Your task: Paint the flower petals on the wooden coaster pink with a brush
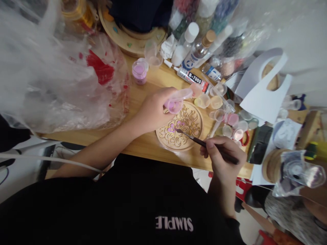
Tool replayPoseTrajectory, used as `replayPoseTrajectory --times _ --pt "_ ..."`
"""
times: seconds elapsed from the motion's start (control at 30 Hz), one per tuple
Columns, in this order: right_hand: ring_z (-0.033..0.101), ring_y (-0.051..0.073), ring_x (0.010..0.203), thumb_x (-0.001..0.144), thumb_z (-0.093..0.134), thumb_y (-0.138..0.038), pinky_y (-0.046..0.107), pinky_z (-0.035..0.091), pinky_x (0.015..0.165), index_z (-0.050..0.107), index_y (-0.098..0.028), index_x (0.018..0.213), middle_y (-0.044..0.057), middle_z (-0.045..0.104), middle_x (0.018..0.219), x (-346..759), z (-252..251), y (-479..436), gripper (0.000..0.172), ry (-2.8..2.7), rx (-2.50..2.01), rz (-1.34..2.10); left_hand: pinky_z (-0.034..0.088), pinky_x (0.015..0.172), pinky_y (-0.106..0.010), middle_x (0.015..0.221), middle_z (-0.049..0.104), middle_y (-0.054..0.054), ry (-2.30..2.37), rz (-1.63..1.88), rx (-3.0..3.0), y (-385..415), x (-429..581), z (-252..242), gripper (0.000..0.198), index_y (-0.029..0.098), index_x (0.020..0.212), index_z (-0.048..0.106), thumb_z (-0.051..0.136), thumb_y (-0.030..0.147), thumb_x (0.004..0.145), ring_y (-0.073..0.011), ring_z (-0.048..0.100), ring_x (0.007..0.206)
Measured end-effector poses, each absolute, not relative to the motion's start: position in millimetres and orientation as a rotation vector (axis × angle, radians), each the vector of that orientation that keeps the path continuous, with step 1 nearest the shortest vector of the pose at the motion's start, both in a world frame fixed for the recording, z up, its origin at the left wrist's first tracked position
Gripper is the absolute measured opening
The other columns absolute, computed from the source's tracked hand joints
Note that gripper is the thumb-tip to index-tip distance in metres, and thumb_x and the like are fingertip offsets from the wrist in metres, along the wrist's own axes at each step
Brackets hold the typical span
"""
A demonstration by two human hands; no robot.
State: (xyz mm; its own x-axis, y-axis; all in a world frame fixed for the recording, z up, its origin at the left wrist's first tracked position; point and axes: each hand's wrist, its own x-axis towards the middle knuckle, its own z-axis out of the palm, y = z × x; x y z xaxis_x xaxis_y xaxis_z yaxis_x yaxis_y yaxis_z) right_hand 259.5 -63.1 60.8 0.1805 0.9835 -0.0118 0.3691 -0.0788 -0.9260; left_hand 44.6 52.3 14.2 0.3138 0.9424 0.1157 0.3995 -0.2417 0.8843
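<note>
Lying between left hand (156, 110) and right hand (224, 153): round carved plaque (188, 123).

Round plaque (186, 124): we see it flat, gold-outlined flowers, some petals lilac.
Clear cup (175, 106): we hold it over the plaque's edge, lilac inside.
Slim tool (199, 140): we hold its tip at the flowers.

A pale wooden table (141, 146) with visible grain runs across the middle, its front edge slanting slightly downward to the right. A plain, greyish-white wall (313, 58) rises at the upper right, beyond the table. A patch of light-coloured floor (247, 223) shows at the lower right. The light is soft and whitish, leaving a faint sheen near the table's front edge and deep shade at the far left.
</note>
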Motion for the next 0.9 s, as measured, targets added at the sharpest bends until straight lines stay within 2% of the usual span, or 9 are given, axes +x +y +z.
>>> replayPoseTrajectory --times 0.5,0.9 --pt "0.063 0.012 0.048 0.089 0.076 -0.024 0.023 0.05 0.044 0.074 -0.021 0.077 -0.002 0.069 0.058 259.2 61.4 -63.0 0.012 -1.316 -1.612 0.878 0.059 0.085 -0.037 0.102 0.074 -0.002 1.175 0.895 1.832 52.3 44.5 10.5 0.028 0.019 0.106 0.065 0.07 0.011 0.079 -0.0235 0.073 0.096" --pt "0.067 0.014 0.051 0.089 0.076 -0.026 0.024 0.05 0.045 0.074 -0.022 0.08 -0.001 0.071 0.061 257.1 59.2 -60.4 0.01 -1.33 -1.612 0.876 0.061 0.088 -0.038 0.104 0.074 -0.002 1.176 0.885 1.786 52.4 44.1 14.4 0.032 0.02 0.107 0.067 0.071 0.01 0.077 -0.0248 0.073 0.099"
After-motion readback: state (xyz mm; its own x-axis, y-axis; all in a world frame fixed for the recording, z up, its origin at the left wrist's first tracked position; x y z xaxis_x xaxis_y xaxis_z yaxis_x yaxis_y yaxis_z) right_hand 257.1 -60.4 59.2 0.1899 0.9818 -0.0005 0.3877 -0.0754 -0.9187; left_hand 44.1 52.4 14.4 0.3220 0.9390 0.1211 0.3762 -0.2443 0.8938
